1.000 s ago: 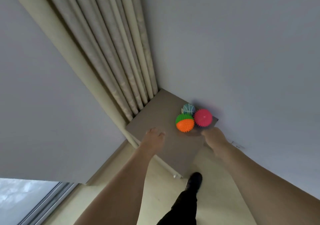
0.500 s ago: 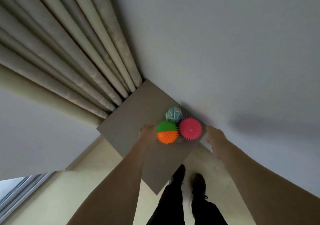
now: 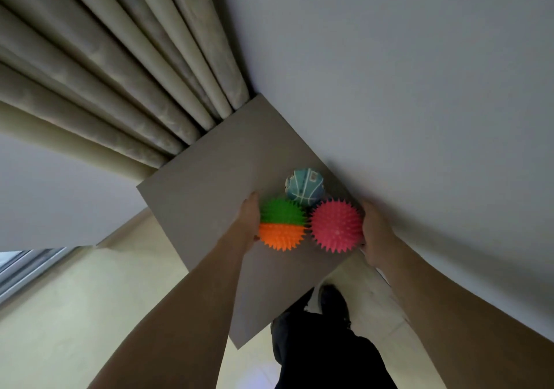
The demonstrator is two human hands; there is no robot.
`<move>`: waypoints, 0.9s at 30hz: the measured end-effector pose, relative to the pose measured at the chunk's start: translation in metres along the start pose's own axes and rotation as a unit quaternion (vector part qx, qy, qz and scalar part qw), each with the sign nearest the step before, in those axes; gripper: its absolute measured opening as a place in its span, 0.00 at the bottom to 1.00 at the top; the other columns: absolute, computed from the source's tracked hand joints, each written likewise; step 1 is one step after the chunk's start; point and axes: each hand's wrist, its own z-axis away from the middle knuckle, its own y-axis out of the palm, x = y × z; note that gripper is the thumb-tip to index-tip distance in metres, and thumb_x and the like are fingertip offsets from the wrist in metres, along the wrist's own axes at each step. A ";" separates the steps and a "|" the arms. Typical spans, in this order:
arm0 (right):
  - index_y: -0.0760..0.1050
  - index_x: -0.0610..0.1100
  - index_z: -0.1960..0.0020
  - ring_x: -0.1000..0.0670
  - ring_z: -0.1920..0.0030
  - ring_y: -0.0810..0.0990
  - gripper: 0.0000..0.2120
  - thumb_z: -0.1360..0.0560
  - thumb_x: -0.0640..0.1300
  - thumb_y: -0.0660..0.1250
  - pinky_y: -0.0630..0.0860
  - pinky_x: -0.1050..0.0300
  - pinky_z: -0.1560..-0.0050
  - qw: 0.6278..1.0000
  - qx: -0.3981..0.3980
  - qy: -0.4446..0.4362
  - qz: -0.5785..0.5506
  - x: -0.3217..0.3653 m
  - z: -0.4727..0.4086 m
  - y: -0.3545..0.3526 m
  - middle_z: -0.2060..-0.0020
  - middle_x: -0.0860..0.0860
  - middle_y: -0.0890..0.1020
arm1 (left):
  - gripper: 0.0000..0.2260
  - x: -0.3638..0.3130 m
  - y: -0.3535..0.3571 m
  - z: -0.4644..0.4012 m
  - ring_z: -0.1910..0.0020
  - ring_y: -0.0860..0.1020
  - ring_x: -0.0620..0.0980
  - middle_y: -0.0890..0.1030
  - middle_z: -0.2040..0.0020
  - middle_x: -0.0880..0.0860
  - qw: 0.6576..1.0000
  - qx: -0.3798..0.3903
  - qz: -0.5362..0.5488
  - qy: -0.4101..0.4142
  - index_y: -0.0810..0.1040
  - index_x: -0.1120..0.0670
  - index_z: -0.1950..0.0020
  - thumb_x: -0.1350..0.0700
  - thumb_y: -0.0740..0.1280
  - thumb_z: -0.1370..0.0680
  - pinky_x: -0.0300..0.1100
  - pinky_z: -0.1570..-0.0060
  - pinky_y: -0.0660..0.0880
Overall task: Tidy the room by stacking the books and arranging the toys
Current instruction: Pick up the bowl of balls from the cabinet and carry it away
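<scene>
From the head camera, my left hand (image 3: 248,223) lies with straight fingers flat against the outer side of the green-and-orange spiky ball (image 3: 282,224), touching it rather than wrapping round it. My right hand (image 3: 375,232) does the same on the far side of the pink spiky ball (image 3: 335,225), fingers straight along its spikes with the palm turned inward; the fingertips are partly hidden behind the ball. So both hands are spread open and press the two spiky balls between them, and the balls touch each other in the middle. Just beyond my fingertips, nestled in the notch between the two, sits the small teal ball (image 3: 305,187) with pale lines on it, touching both.

A second ago my hands were apart from the toys, resting at the near edge of the surface; half a second ago the left had reached the green-and-orange ball while the right was off to the side of the pink one. Now both are against the balls, and the camera is closer in.

All three balls rest on a grey tabletop (image 3: 209,178) under my wrists. Beyond my left hand, folds of beige curtain (image 3: 120,67) come down to the table's far corner. Beside my right hand runs a plain grey wall (image 3: 419,88). Below my forearms I see dark trousers, a dark shoe (image 3: 334,301) and a pale floor (image 3: 75,313).
</scene>
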 end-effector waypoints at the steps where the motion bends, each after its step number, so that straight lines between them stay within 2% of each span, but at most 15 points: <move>1: 0.73 0.49 0.31 0.44 0.41 0.80 0.41 0.38 0.71 0.64 0.73 0.39 0.35 1.000 0.005 0.011 0.000 -0.010 -0.017 -0.002 0.37 0.47 0.79 | 0.16 0.003 0.003 -0.004 0.62 0.76 0.47 0.79 0.52 0.51 1.000 0.000 0.006 -0.003 0.75 0.50 0.39 0.42 0.54 0.16 0.36 0.66 0.72; 2: 0.74 0.48 0.32 0.43 0.43 0.81 0.44 0.41 0.72 0.66 0.74 0.38 0.38 1.000 0.004 0.023 0.001 -0.016 -0.024 -0.005 0.39 0.46 0.80 | 0.15 0.004 0.007 -0.003 0.63 0.77 0.47 0.79 0.55 0.51 1.000 -0.001 0.014 -0.005 0.76 0.49 0.43 0.43 0.54 0.15 0.35 0.70 0.72; 3: 0.75 0.47 0.33 0.42 0.44 0.82 0.45 0.43 0.72 0.68 0.76 0.38 0.40 0.999 -0.007 0.037 -0.001 -0.019 -0.028 -0.004 0.41 0.46 0.81 | 0.15 0.007 0.010 -0.006 0.63 0.78 0.48 0.80 0.55 0.52 0.999 0.006 0.032 -0.007 0.76 0.49 0.42 0.44 0.54 0.15 0.35 0.72 0.72; 6: 0.76 0.44 0.35 0.41 0.47 0.84 0.44 0.44 0.69 0.73 0.79 0.35 0.47 0.999 0.003 0.041 0.005 -0.022 -0.036 -0.006 0.43 0.45 0.82 | 0.20 0.006 0.013 -0.006 0.59 0.81 0.51 0.83 0.45 0.56 0.999 0.008 0.054 0.001 0.75 0.51 0.33 0.41 0.56 0.17 0.39 0.65 0.73; 8: 0.76 0.43 0.36 0.40 0.49 0.84 0.43 0.43 0.67 0.73 0.79 0.33 0.50 0.999 -0.001 0.048 0.005 -0.021 -0.032 -0.007 0.44 0.43 0.83 | 0.19 0.008 0.011 -0.002 0.59 0.81 0.52 0.83 0.47 0.56 0.997 0.000 0.072 -0.006 0.75 0.50 0.35 0.40 0.56 0.17 0.41 0.64 0.74; 10: 0.76 0.42 0.36 0.39 0.49 0.84 0.38 0.39 0.65 0.69 0.78 0.32 0.49 0.998 0.019 0.055 0.018 -0.008 -0.011 0.000 0.44 0.42 0.82 | 0.19 0.007 0.007 0.010 0.60 0.81 0.54 0.82 0.51 0.55 0.996 -0.016 0.083 -0.010 0.75 0.50 0.39 0.38 0.57 0.19 0.42 0.61 0.76; 11: 0.76 0.42 0.37 0.39 0.47 0.83 0.34 0.35 0.64 0.66 0.78 0.33 0.47 0.998 0.017 0.051 0.032 0.002 0.011 0.008 0.44 0.41 0.82 | 0.22 0.007 0.004 0.019 0.58 0.82 0.55 0.82 0.50 0.55 0.995 -0.016 0.098 -0.010 0.76 0.50 0.38 0.35 0.59 0.21 0.44 0.58 0.77; 13: 0.77 0.42 0.40 0.38 0.46 0.82 0.29 0.30 0.62 0.59 0.77 0.34 0.44 0.997 0.014 0.041 0.057 0.021 0.052 0.019 0.45 0.40 0.82 | 0.33 0.008 -0.007 0.030 0.49 0.82 0.57 0.82 0.43 0.55 0.993 -0.026 0.118 -0.008 0.77 0.50 0.35 0.29 0.62 0.31 0.52 0.45 0.78; 15: 0.77 0.43 0.43 0.38 0.46 0.81 0.26 0.26 0.61 0.56 0.76 0.35 0.42 0.996 0.021 0.028 0.077 0.039 0.090 0.027 0.45 0.40 0.81 | 0.41 0.020 -0.022 0.027 0.41 0.80 0.57 0.80 0.37 0.54 0.990 -0.051 0.129 0.012 0.76 0.46 0.32 0.25 0.62 0.40 0.58 0.35 0.74; 18: 0.76 0.43 0.51 0.40 0.49 0.80 0.19 0.22 0.57 0.56 0.77 0.41 0.43 0.994 0.036 0.011 0.105 0.065 0.155 0.038 0.47 0.41 0.80 | 0.43 0.020 -0.040 0.070 0.39 0.79 0.58 0.79 0.35 0.54 0.986 -0.073 0.149 0.026 0.75 0.46 0.31 0.24 0.62 0.41 0.59 0.34 0.72; 20: 0.73 0.42 0.55 0.43 0.54 0.78 0.15 0.19 0.50 0.54 0.77 0.47 0.50 0.990 0.053 0.007 0.133 0.076 0.192 0.044 0.51 0.42 0.78 | 0.43 0.017 -0.053 0.115 0.40 0.79 0.59 0.79 0.36 0.54 0.981 -0.078 0.175 0.030 0.75 0.47 0.31 0.26 0.62 0.41 0.60 0.35 0.73; 22: 0.73 0.40 0.48 0.43 0.54 0.77 0.16 0.17 0.47 0.49 0.75 0.47 0.51 0.984 0.080 0.009 0.156 0.080 0.229 0.051 0.49 0.42 0.77 | 0.43 0.020 -0.070 0.169 0.41 0.80 0.60 0.79 0.37 0.55 0.975 -0.091 0.200 0.038 0.73 0.47 0.30 0.26 0.62 0.41 0.60 0.37 0.74; 25: 0.71 0.37 0.33 0.39 0.43 0.77 0.23 0.17 0.49 0.46 0.75 0.41 0.40 0.976 0.108 0.005 0.189 0.075 0.259 0.067 0.41 0.40 0.77 | 0.42 0.035 -0.093 0.201 0.40 0.79 0.61 0.78 0.36 0.57 0.965 -0.116 0.228 0.059 0.71 0.48 0.30 0.27 0.61 0.38 0.61 0.37 0.74; 27: 0.70 0.35 0.34 0.38 0.38 0.76 0.25 0.16 0.50 0.43 0.73 0.40 0.39 0.965 0.134 0.009 0.223 0.063 0.286 0.082 0.42 0.39 0.77 | 0.40 0.053 -0.112 0.239 0.42 0.79 0.61 0.79 0.38 0.57 0.954 -0.145 0.257 0.060 0.70 0.49 0.31 0.28 0.60 0.36 0.60 0.39 0.75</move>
